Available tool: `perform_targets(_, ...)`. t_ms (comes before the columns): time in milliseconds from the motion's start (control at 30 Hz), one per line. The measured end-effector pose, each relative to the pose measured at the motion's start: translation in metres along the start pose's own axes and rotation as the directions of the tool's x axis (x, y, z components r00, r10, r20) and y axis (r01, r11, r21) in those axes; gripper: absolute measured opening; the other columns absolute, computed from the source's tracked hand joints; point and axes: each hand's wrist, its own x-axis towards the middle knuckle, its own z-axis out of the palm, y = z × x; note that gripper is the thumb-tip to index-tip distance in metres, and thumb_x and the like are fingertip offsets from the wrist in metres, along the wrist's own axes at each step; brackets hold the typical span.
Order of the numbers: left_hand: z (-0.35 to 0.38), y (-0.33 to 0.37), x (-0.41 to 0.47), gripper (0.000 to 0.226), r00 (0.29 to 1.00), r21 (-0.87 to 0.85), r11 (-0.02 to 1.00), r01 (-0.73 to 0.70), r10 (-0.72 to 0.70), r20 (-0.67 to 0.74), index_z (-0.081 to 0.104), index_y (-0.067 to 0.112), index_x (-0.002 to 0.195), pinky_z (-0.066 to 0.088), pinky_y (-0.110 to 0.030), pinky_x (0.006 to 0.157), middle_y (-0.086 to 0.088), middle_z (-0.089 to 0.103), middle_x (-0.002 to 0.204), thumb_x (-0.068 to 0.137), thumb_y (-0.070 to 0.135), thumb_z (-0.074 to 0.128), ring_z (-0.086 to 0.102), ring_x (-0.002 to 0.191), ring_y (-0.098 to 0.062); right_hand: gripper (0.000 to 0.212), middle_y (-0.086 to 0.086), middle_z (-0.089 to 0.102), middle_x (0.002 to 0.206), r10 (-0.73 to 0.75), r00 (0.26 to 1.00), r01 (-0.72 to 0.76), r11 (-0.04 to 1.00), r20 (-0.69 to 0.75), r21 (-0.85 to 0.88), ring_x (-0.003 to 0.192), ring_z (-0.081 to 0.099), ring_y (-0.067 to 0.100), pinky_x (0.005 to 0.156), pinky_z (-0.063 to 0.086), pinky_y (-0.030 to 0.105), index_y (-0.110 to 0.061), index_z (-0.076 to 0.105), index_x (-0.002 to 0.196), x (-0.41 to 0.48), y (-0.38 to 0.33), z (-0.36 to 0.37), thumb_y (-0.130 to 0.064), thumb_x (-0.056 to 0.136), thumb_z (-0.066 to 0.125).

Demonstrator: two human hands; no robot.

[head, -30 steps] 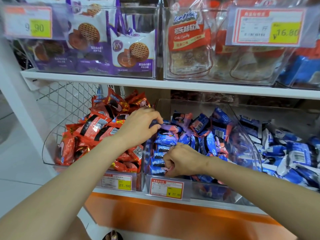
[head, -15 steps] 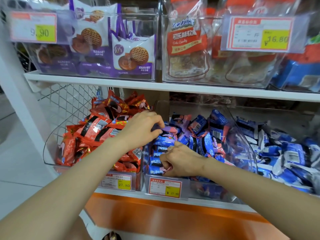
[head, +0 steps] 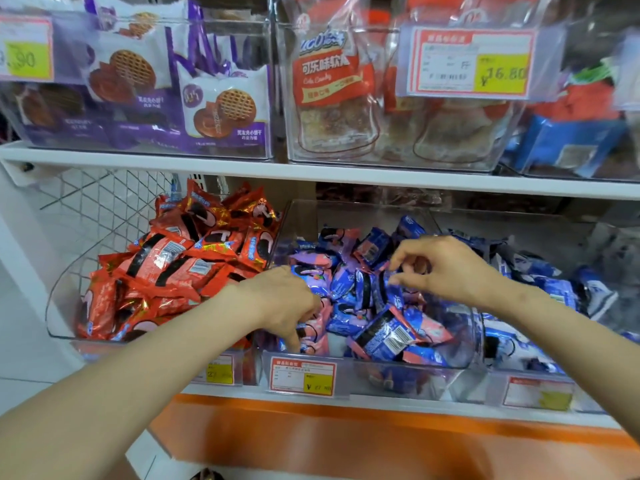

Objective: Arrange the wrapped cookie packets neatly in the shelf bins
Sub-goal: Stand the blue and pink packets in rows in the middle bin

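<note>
The clear middle bin [head: 464,355] on the lower shelf holds a loose heap of blue-and-pink wrapped cookie packets [head: 377,327]. A short row of them stands on edge at its front left [head: 313,337]. My left hand [head: 282,303] reaches down onto that row, fingertips tucked among the packets, so any grip is hidden. My right hand [head: 446,268] hovers over the middle of the heap. Its fingers are curled and apart, with thumb and forefinger just above a dark blue packet [head: 381,289] and nothing clearly held.
A bin of red-orange cookie packets [head: 166,271] stands to the left, a bin of blue-and-white packets [head: 540,341] to the right. Price tags [head: 303,375] hang on the bin fronts. The upper shelf [head: 311,174] carries bins of purple waffle bags [head: 221,105] and candy bags [head: 332,91].
My left hand moved from the back of the heap down to the front-left row. My right hand left that row and rose to the right over the heap.
</note>
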Motion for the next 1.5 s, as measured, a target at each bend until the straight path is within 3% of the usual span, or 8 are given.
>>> perform_targets(167, 0.011, 0.012, 0.018, 0.046, 0.997, 0.158, 0.987, -0.012, -0.001, 0.082, 0.053, 0.013, 0.111, 0.041, -0.037, 0.091, -0.009, 0.063, 0.110, 0.079, 0.043, 0.064, 0.057, 0.102, -0.030, 0.039, -0.017, 0.055, 0.082, -0.140, 0.983, 0.145, 0.989, 0.118, -0.036, 0.078, 0.046, 0.007, 0.074, 0.039, 0.024, -0.035, 0.071, 0.095, -0.019, 0.012, 0.007, -0.063, 0.068, 0.068)
perform_targets(367, 0.011, 0.007, 0.025, 0.056, 0.990, 0.123, 0.991, 0.058, -0.073, 0.120, 0.049, 0.018, 0.110, 0.038, -0.035, 0.086, -0.005, 0.063, 0.108, 0.070, 0.051, 0.069, 0.057, 0.102, -0.028, 0.070, -0.005, 0.052, 0.110, -0.240, 0.949, 0.304, 0.864, 0.204, -0.401, 0.094, 0.030, 0.010, 0.070, 0.009, 0.023, -0.034, 0.065, 0.117, -0.030, -0.002, 0.020, -0.075, 0.075, 0.028)
perform_targets(600, 0.010, 0.008, 0.028, 0.073, 0.977, 0.121, 0.986, 0.112, -0.131, 0.167, 0.044, 0.021, 0.127, 0.041, -0.035, 0.087, -0.002, 0.062, 0.111, 0.068, 0.056, 0.070, 0.057, 0.102, -0.025, 0.054, -0.004, 0.039, 0.119, -0.180, 0.943, 0.281, 0.881, 0.281, -0.380, 0.107, 0.024, 0.013, 0.092, 0.023, 0.031, -0.030, 0.059, 0.119, -0.028, -0.016, 0.030, -0.064, 0.077, 0.057)
perform_targets(800, 0.000, 0.009, 0.017, 0.060, 0.980, 0.024, 0.993, 0.117, -0.119, 0.161, 0.049, 0.018, 0.120, 0.039, -0.033, 0.085, -0.002, 0.061, 0.113, 0.075, 0.052, 0.068, 0.056, 0.105, -0.026, 0.040, -0.012, 0.045, 0.073, -0.065, 0.978, 0.063, 0.998, 0.196, 0.015, 0.064, 0.037, 0.005, 0.062, 0.029, 0.017, -0.028, 0.047, 0.094, -0.026, -0.023, 0.018, -0.033, 0.072, 0.080)
perform_targets(1000, -0.014, -0.006, 0.001, 0.011, 0.938, -0.520, 0.852, 0.059, -0.226, -0.263, 0.049, 0.029, 0.085, 0.042, -0.028, 0.068, 0.009, 0.059, 0.085, 0.089, 0.029, 0.060, 0.055, 0.080, -0.013, 0.048, -0.009, 0.056, 0.072, 0.172, 0.985, -0.141, 0.886, -0.032, 0.442, 0.056, 0.046, 0.001, 0.056, 0.036, 0.018, -0.031, 0.054, 0.082, -0.010, -0.024, 0.005, -0.010, 0.056, 0.089)
perform_targets(1133, -0.011, -0.006, 0.001, 0.020, 0.868, -0.691, 0.722, -0.017, -0.332, -0.369, 0.050, 0.033, 0.078, 0.051, -0.037, 0.075, 0.008, 0.064, 0.082, 0.090, 0.019, 0.059, 0.058, 0.075, -0.009, 0.029, -0.012, 0.065, 0.073, 0.249, 0.935, -0.209, 0.962, -0.251, 0.175, 0.064, 0.057, 0.000, 0.062, 0.044, 0.020, -0.025, 0.066, 0.091, -0.004, -0.009, -0.008, -0.034, 0.068, 0.082)
perform_targets(1267, -0.007, 0.013, 0.014, 0.013, 0.897, -0.684, 0.729, -0.033, -0.281, -0.342, 0.052, 0.025, 0.081, 0.050, -0.032, 0.076, 0.012, 0.058, 0.077, 0.087, 0.023, 0.063, 0.055, 0.074, -0.007, 0.048, 0.008, 0.071, 0.093, 0.320, 0.911, -0.385, 0.886, -0.259, -0.259, 0.092, 0.063, 0.029, 0.074, 0.047, 0.033, -0.021, 0.065, 0.112, -0.004, 0.009, -0.010, -0.056, 0.080, 0.062)
perform_targets(1500, -0.016, 0.054, 0.040, 0.019, 0.923, -0.489, 0.865, -0.112, -0.091, -0.373, 0.055, 0.020, 0.095, 0.035, -0.029, 0.070, 0.008, 0.057, 0.090, 0.084, 0.032, 0.065, 0.049, 0.088, -0.009, 0.029, -0.003, 0.070, 0.095, 0.211, 0.962, -0.256, 0.919, -0.174, -0.301, 0.098, 0.061, 0.021, 0.083, 0.042, 0.031, -0.026, 0.066, 0.107, -0.005, 0.011, -0.002, -0.044, 0.085, 0.063)
